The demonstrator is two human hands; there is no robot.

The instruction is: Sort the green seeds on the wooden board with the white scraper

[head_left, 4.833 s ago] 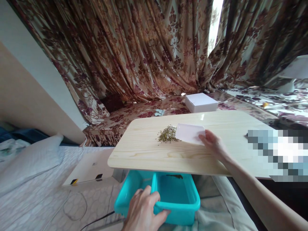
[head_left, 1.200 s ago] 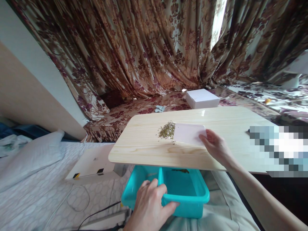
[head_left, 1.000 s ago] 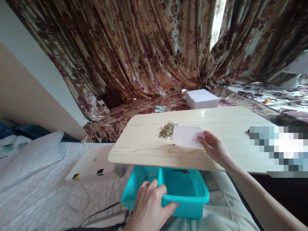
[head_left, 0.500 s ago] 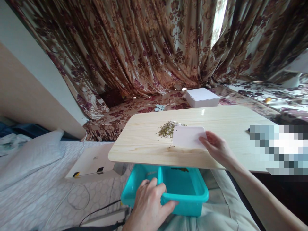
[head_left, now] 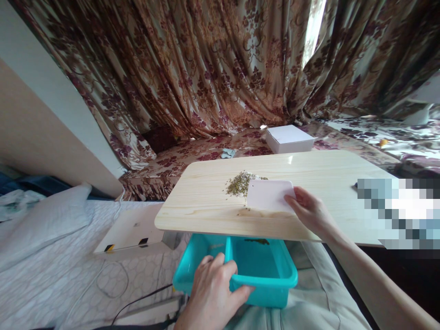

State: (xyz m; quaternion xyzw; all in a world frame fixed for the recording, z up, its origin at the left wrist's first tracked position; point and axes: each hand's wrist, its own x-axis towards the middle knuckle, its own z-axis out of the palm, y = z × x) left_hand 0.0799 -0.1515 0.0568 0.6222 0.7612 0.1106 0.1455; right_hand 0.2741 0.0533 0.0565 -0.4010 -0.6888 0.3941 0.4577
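Note:
My right hand (head_left: 311, 211) grips the right edge of a white plastic scraper (head_left: 268, 196) lying on a pale wooden table top (head_left: 206, 208). The scraper's left edge touches a small heap of greenish grains (head_left: 238, 183). Below the table's near edge sits a turquoise plastic bin (head_left: 261, 270) with two compartments. My left hand (head_left: 215, 293) is closed over the bin's near rim at the divider. A few dark grains lie in the bin's right compartment.
A white box (head_left: 289, 139) rests behind the table on floral cloth. Heavy floral curtains (head_left: 213, 64) hang at the back. A flat white carton (head_left: 132, 231) and a black cable (head_left: 137, 308) lie on the bed at left. A blurred patch covers the table's right end.
The scraper and my right hand have shifted slightly toward me and to the left against the grain heap. My left hand has stayed on the bin.

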